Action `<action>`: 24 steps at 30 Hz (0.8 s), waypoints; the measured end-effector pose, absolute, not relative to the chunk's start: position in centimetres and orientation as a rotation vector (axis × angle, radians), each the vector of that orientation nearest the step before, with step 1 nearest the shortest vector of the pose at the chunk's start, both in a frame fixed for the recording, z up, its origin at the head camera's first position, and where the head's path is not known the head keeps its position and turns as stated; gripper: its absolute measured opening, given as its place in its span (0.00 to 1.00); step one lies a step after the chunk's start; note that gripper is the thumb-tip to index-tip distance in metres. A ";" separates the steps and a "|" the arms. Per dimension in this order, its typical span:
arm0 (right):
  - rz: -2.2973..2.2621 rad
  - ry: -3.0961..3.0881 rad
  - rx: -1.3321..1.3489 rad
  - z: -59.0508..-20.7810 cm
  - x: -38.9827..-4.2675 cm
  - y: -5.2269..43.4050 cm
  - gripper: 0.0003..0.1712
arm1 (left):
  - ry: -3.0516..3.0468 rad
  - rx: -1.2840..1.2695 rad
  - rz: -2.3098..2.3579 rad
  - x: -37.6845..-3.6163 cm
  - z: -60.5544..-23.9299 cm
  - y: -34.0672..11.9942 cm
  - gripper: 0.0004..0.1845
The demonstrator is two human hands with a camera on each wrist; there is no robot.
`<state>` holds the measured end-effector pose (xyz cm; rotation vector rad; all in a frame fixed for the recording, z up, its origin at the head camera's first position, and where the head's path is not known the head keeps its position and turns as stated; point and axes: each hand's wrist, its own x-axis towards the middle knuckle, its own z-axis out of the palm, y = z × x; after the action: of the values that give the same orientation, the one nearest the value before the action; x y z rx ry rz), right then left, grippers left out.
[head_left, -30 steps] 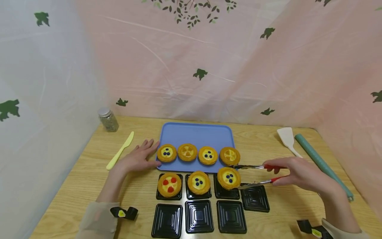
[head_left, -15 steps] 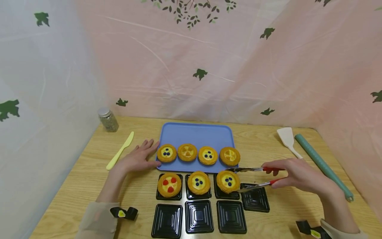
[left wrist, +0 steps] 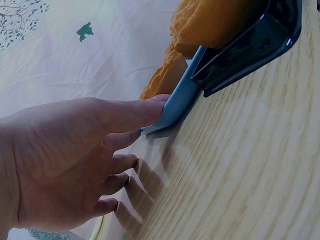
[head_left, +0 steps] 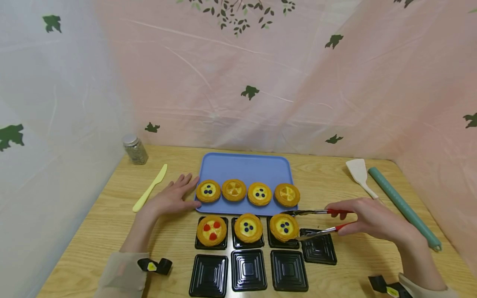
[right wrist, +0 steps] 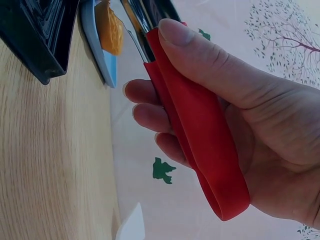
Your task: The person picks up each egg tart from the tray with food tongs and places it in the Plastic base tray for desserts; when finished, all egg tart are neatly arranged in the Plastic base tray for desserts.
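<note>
Tart point(head_left: 284, 227), golden crust, yellow filling, 3 blueberries, between tongs point(head_left: 316, 223)

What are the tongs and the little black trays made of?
The tongs look like shiny metal, since their arms glint silver, with a smooth red grip that seems to be rubber or silicone where the right hand holds it. The black trays look like thin glossy plastic: light gleams off their moulded square ridges.

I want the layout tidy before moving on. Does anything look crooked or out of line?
One black tray sits askew to the right of the top row, between the two rows rather than in the grid. The tarts look intact and nothing is spilled.
</note>
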<state>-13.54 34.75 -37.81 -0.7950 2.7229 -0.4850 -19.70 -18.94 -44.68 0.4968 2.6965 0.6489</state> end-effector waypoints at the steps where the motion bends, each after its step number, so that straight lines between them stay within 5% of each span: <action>1: -0.481 2.724 -0.792 -37.8 -13.5 34.7 0.33 | 2.697 0.498 0.647 -19.7 -44.7 -18.9 0.47; 24: -0.492 2.727 -0.795 -38.0 -13.7 34.8 0.34 | 2.694 0.497 0.647 -19.7 -44.7 -18.9 0.48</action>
<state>-13.65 34.79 -37.96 -0.7951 2.7269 -0.4918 -19.69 -18.94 -44.71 0.4968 2.6939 0.6468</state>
